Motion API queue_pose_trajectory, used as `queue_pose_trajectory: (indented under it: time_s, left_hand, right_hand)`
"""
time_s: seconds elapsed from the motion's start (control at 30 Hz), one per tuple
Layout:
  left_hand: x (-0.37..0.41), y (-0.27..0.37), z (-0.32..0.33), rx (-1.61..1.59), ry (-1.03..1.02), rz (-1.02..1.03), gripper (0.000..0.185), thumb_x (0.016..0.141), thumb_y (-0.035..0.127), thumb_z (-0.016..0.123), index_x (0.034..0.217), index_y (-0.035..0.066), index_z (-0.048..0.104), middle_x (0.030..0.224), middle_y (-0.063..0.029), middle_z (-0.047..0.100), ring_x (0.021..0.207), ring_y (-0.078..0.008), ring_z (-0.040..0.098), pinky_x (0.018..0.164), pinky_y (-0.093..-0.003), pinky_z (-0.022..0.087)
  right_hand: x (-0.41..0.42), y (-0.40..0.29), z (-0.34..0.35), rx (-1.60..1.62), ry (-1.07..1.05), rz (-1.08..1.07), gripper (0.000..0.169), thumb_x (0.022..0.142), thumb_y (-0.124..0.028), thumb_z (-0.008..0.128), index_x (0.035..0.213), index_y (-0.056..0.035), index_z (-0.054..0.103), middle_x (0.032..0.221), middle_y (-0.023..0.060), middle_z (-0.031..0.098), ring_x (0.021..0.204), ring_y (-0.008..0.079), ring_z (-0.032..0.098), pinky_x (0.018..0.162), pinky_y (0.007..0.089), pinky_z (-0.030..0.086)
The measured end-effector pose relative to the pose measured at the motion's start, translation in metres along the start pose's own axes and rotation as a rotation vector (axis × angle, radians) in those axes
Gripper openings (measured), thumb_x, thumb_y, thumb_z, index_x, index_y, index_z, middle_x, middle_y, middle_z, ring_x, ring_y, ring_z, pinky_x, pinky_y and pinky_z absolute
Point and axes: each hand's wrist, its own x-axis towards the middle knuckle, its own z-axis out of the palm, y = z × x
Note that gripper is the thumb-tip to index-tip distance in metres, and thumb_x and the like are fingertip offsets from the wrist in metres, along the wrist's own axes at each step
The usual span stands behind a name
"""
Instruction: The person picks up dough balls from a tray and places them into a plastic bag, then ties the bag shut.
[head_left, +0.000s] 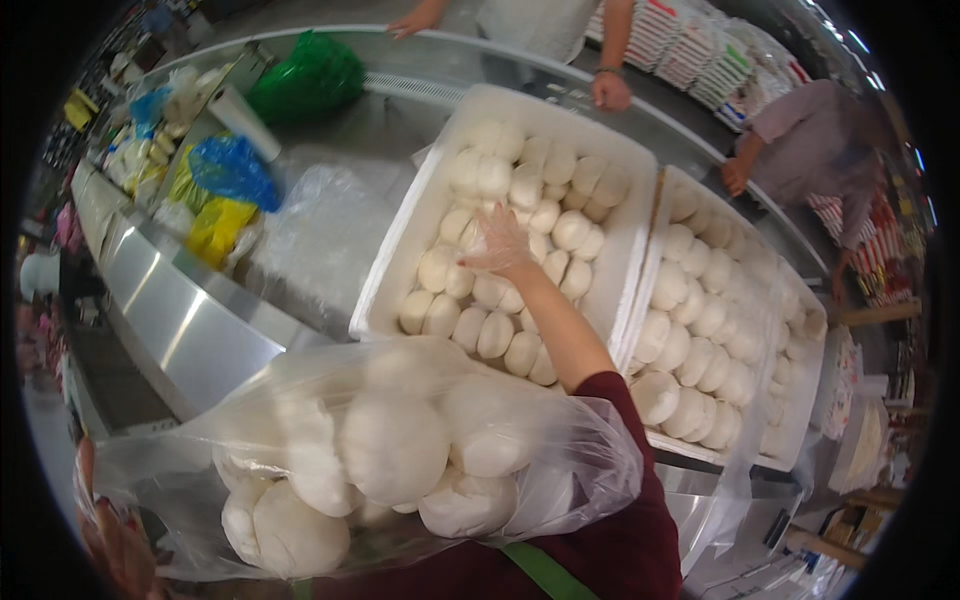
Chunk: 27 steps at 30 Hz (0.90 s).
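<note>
My right hand (498, 241), in a thin clear glove, rests over white rounded food pieces (439, 268) in a white foam box (637, 217). Its thumb points left and its fingers are spread; no piece is plainly gripped. At the lower left edge, my left hand (112, 536) is closed on the gathered end of a clear plastic bag (581, 457). Several large white rounded pieces (395, 448) show through the bag, which spans the view in front of my body. Part of my left hand lies in blur and shadow.
A second foam box (795, 442) of similar pieces stands to the right, partly under clear film (750, 420). Left are plastic sheets (322, 225), blue (232, 169), yellow (217, 229) and green (307, 79) bags, and a steel counter (195, 307). People's hands (611, 90) rest along the far glass edge.
</note>
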Motion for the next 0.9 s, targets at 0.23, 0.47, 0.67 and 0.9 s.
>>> queue_pose_trajectory:
  time_s: [0.23,0.47,0.67,0.9]
  left_hand:
    - [0.073,-0.037,0.124,0.141,-0.348,0.075,0.047,0.096,0.017,0.055,0.125,-0.011,0.031,0.074,-0.0083,0.047,0.037,-0.0094,0.044,0.035,-0.0185,0.044]
    - [0.068,-0.037,0.111,0.073,-0.534,-0.020,0.095,0.092,0.013,0.058,0.148,-0.006,-0.015,0.075,-0.0097,0.052,0.040,-0.0130,0.049,0.036,-0.0195,0.039]
    - [0.077,-0.030,0.111,-0.031,-0.775,-0.203,0.092,0.093,0.015,0.056,0.148,-0.008,-0.014,0.078,-0.0091,0.050,0.055,-0.0168,0.056,0.049,-0.0242,0.040]
    - [0.079,-0.024,0.097,-0.210,-0.811,-0.277,0.089,0.096,0.016,0.053,0.150,-0.003,-0.015,0.075,-0.0051,0.046,0.058,-0.0109,0.049,0.054,-0.0257,0.040]
  right_hand:
    - [-0.027,0.030,0.001,0.699,0.083,0.506,0.086,0.082,-0.048,0.070,0.145,0.0014,0.036,0.151,0.0201,0.036,0.140,0.0306,0.034,0.114,0.0375,0.029]
    - [-0.227,-0.079,-0.294,1.455,0.747,-0.060,0.074,0.088,-0.038,0.065,0.144,-0.0009,0.035,0.141,0.0158,0.044,0.127,0.0293,0.048,0.107,0.0447,0.040]
    - [-0.308,-0.270,-0.277,0.810,0.912,-0.051,0.095,0.082,-0.052,0.068,0.151,-0.0072,0.022,0.151,0.0189,0.031,0.136,0.0369,0.037,0.106,0.0531,0.040]
    - [-0.374,-0.305,-0.196,-0.034,0.669,0.066,0.073,0.079,-0.045,0.073,0.139,-0.0100,0.050,0.142,0.0177,0.044,0.136,0.0431,0.033,0.109,0.0606,0.027]
